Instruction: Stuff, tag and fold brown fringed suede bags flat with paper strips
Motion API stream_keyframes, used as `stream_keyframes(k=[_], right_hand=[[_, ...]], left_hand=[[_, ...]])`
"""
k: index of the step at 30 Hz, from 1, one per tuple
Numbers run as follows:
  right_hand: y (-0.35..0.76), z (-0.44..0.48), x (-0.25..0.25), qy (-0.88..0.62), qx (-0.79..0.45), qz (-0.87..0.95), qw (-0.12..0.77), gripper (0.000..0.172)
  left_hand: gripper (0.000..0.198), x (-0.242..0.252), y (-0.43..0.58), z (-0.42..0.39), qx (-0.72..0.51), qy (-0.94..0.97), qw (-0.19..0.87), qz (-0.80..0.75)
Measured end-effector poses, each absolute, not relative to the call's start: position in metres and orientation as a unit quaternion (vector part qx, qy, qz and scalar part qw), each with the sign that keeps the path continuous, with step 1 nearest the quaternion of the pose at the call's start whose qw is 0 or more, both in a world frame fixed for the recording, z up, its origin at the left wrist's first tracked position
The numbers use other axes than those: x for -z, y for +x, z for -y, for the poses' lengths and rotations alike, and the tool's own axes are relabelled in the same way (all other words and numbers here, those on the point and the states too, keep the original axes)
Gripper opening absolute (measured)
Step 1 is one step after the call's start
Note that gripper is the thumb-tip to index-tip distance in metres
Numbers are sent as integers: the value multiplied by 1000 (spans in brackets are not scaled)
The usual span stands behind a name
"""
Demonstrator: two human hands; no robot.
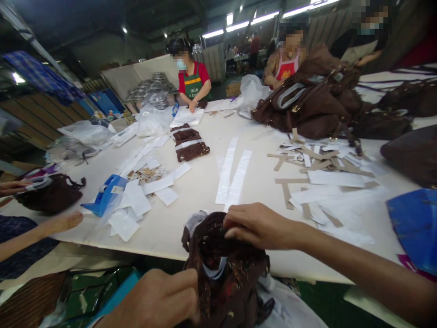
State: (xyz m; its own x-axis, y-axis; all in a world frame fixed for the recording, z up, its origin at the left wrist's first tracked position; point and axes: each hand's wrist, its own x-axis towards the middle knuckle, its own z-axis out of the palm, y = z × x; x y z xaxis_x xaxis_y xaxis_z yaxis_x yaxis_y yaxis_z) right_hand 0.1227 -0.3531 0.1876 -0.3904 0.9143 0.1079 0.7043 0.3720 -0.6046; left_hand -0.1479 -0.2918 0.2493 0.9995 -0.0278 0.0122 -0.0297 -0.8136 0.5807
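A dark brown fabric handbag (218,255) stands at the near edge of the table, its mouth spread so that a patterned lining and a pale strip inside show. My left hand (159,298) has its fingers curled on the left side of the bag's opening. At the far rim, my right hand (257,225) pinches the brown fabric between thumb and fingers. Pale wrapping material (193,222) sticks out at the bag's upper left. Straight ahead lie long white strips (235,171) on the table.
White and brown card strips (324,177) are heaped at right, below a pile of brown bags (307,100). Wrapped brown bundles (189,143) lie mid-table. A blue holder (107,196) and white cards (136,198) sit at left, near a co-worker's arm (61,223). Other people work across the table.
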Motion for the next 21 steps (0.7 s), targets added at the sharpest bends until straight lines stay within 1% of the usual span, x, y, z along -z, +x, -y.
stream_keyframes(k=[2, 3, 4, 6, 8, 9, 11, 14, 21], right_hand=[[125, 369, -200, -438, -324, 803, 242, 34], [125, 376, -203, -410, -355, 807, 233, 40], [126, 383, -204, -392, -375, 811, 217, 42], [127, 393, -202, -391, -385, 815, 186, 34], [128, 399, -196, -414, -372, 812, 173, 25], [129, 401, -194, -427, -363, 810, 171, 23], [132, 401, -193, -451, -346, 806, 167, 24], [140, 398, -196, -473, -341, 798, 156, 30], [164, 380, -201, -507, -389, 752, 160, 34]], left_hand=[[19, -254, -146, 289, 10, 952, 307, -14], [23, -256, -146, 287, 20, 951, 306, -35], [26, -256, -146, 285, 33, 950, 305, -60], [30, -252, -148, 279, 57, 945, 306, -99], [32, -244, -151, 272, 71, 940, 311, -122], [32, -239, -152, 268, 72, 938, 313, -129], [30, -230, -153, 261, 72, 936, 310, -151], [26, -225, -153, 254, 78, 929, 310, -188], [22, -242, -132, 236, 94, 901, 346, -243]])
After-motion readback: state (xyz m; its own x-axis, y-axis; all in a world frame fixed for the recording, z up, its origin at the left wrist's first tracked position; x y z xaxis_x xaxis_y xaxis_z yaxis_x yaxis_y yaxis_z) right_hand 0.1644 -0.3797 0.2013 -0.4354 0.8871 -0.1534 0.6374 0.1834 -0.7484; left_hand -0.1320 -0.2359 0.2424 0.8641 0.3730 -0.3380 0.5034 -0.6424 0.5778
